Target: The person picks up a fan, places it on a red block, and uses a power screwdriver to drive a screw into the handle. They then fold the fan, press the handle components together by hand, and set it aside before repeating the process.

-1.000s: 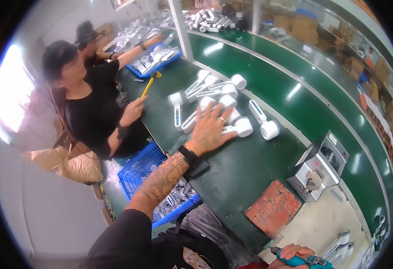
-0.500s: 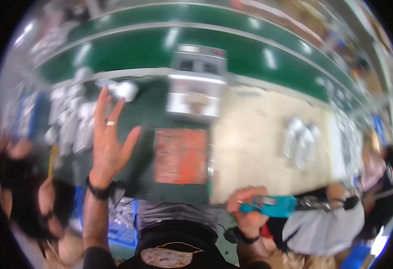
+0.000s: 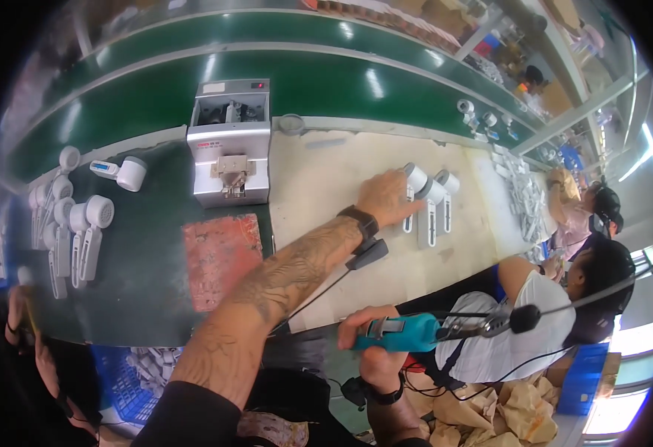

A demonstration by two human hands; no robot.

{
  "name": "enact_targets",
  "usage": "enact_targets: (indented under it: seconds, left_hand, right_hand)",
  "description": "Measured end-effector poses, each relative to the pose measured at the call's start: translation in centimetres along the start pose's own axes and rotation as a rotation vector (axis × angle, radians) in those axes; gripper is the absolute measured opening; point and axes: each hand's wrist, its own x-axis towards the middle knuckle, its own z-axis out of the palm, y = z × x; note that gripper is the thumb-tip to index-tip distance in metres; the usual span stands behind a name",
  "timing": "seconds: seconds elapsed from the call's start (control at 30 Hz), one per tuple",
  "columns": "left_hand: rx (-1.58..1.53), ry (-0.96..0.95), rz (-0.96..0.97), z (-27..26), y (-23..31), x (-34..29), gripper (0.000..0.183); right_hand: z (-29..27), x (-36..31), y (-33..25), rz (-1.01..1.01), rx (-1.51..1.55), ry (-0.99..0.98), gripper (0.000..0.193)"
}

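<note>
A: ok so what are the hands doing? taking the middle of the head view as the clock's centre btw

B: the left hand (image 3: 383, 200) is sitting just off centre toward 2 o'clock, right up against three white round-headed pieces (image 3: 431, 192). its thumb is pointing across the leftmost one and the fingers are bunching near that head. can't tell if it's actually gripping though

A: and the pieces themselves?

B: they're lying close together near 3 o'clock on a beige work surface (image 3: 341, 171), heads toward 12, handles toward 6

A: what about the other hand?

B: the right hand (image 3: 382, 365) is hanging out around 5 o'clock, fingers wrapping round a teal power tool (image 3: 404, 334). that one's definitely holding on. the tool is lying sideways, with a cable hookup trailing off toward 3

A: anything else on the bench?

B: yeah, a silver machine (image 3: 229, 138) is standing at 10 o'clock, and a scuffed red pad (image 3: 222, 257) is lying between 8 and 9, partly hiding behind the left forearm. a bigger batch of white pieces (image 3: 78, 216) is crowding together out at 9, with a single white piece (image 3: 130, 173) resting apart, a bit above. a blue basket (image 3: 114, 384) full of small parts is sitting near 8
</note>
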Motion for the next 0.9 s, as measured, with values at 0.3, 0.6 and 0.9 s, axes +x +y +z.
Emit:
enact_targets:
  seconds: [0.3,0.6,0.9]
  left_hand:
    - [0.080,-0.015,0.042,-1.9,-3.9,-1.7,0.028]
    - [0.189,-0.174,0.027,-17.7,1.1,-15.3,0.031]
    - [0.443,-0.021,0.232,-21.9,-2.2,-20.0,0.030]
  right_hand:
    - [-2.6,1.4,1.0,0.066,-0.078,0.076,0.053]
    - [0.3,6.4,2.5,-0.082,-0.348,0.089,0.028]
    - [4.1,7.8,5.7,0.108,-0.184,0.083,0.024]
